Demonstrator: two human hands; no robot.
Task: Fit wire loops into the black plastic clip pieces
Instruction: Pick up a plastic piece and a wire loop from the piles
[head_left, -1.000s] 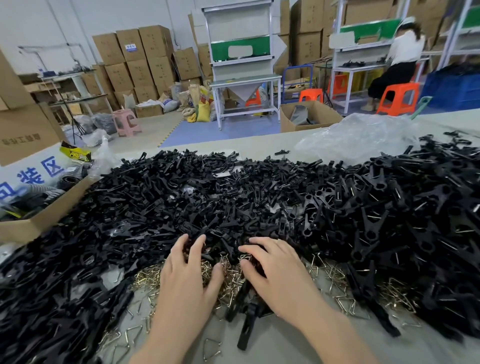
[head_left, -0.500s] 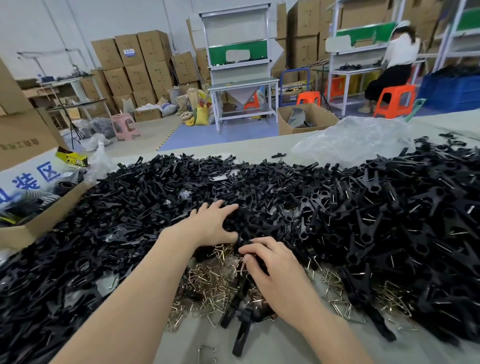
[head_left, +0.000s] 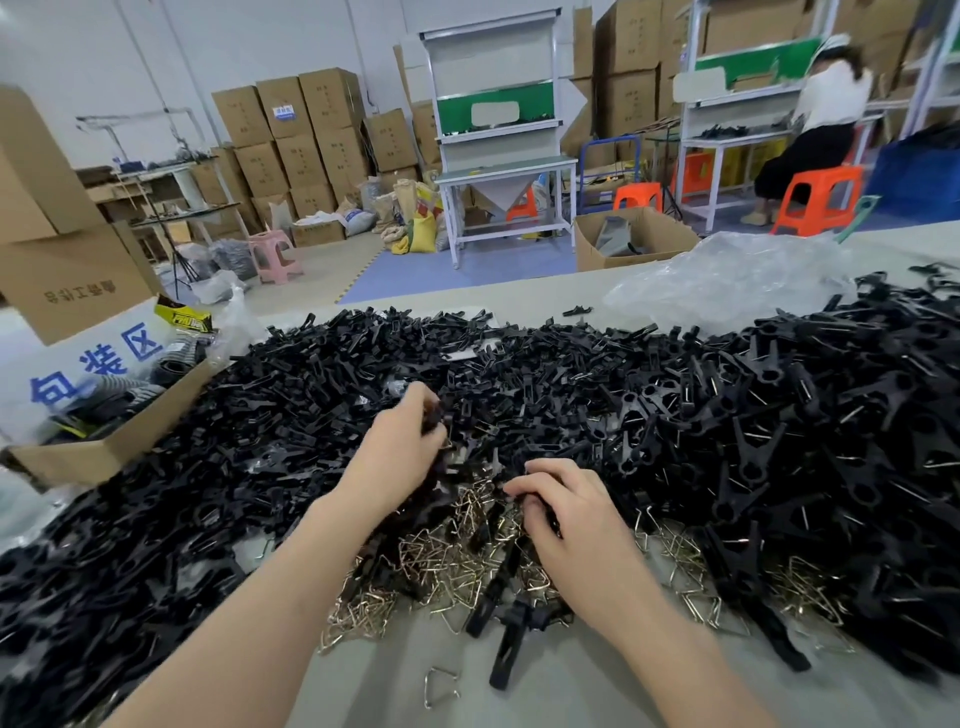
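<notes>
Above the wire loops (head_left: 447, 561), the fingertips of my left hand (head_left: 402, 457) blur into the clip heap (head_left: 675, 415); I can't tell what they grip. My right hand (head_left: 571, 525) hides most of the clip piece (head_left: 549, 514) it pinches.

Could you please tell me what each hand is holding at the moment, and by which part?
The left hand grips a black clip piece at the pile; the right hand pinches a second clip piece. Fingers hide which part.
</notes>
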